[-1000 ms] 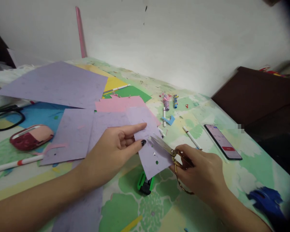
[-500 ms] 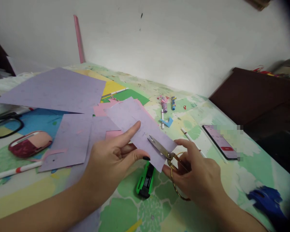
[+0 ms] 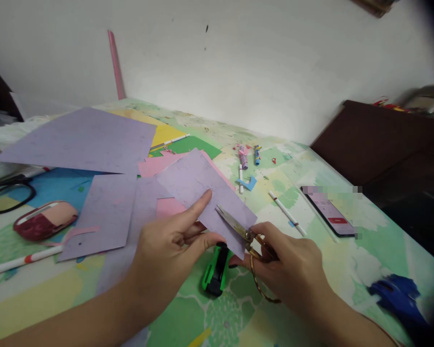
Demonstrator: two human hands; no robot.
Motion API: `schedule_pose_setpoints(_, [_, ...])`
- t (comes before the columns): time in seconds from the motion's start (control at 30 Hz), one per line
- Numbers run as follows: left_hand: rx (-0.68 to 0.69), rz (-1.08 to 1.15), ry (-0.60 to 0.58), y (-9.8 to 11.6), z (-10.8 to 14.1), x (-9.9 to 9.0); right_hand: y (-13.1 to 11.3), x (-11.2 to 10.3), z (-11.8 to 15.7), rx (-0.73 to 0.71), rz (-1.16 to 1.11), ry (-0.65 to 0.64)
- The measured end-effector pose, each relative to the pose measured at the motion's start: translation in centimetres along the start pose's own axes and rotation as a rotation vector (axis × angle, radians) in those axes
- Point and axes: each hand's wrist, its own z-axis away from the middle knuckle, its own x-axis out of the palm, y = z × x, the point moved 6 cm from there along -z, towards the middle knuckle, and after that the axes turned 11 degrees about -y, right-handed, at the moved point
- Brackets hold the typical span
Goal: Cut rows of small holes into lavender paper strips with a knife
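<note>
1 camera, worn on the head, looks forward and down across the table [image 3: 177,315]. It sits above and behind the left hand [image 3: 168,253] and right hand [image 3: 294,258], which show close up, below mid-height. Farther off, the wall [image 3: 275,72] fills the top of the view, and the table's far edge slopes down rightward.
</note>
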Motion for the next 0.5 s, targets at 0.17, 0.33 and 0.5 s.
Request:
schedule_pose_setpoints(0.17, [-0.041,0.02,0.007,0.0,0.03,-0.05,0.09,0.12,0.09,0.014,-0.021,0.005])
schedule_pose_setpoints(0.33, [-0.071,0.081,-0.003,-0.26,0.23,0.08,0.06,0.05,0.04,0.016,-0.033,-0.006])
schedule_pose_setpoints(0.5, [-0.102,0.164,-0.072,-0.72,0.28,0.55,0.12,-0.04,0.19,0.004,-0.005,0.001])
